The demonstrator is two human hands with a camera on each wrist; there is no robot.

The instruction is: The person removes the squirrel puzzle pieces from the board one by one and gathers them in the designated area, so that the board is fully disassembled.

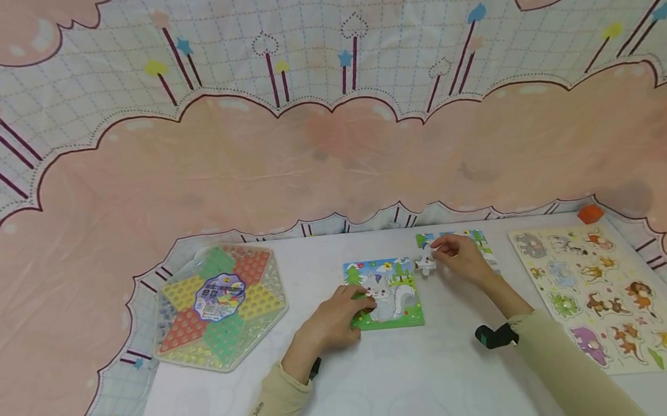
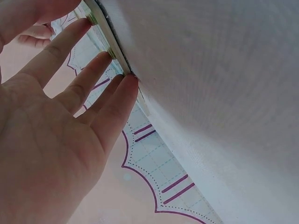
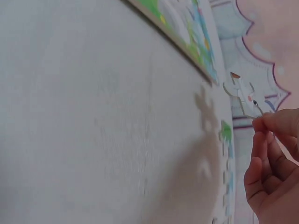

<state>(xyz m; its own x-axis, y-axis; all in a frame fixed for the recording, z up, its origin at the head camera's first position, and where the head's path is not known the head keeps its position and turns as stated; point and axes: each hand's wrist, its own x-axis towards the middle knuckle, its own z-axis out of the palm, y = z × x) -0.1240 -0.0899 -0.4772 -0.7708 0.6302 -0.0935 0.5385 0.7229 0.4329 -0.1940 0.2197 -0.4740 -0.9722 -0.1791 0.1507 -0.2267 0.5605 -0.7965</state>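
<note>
A puzzle picture of a white bushy-tailed animal on green grass lies flat in the middle of the table. My left hand rests on its left side, and in the left wrist view the straight fingers touch the board's edge. Just right of the picture, my right hand pinches a white puzzle piece between thumb and fingertips. The right wrist view shows this piece raised off the table, its shadow below. Partly hidden behind my right hand is a second puzzle board with jigsaw edges.
A hexagonal packed board game with coloured triangles lies on the left. On the right is a cream animal peg board, with a small orange-red object at its far corner. A patterned cloth hangs behind the table.
</note>
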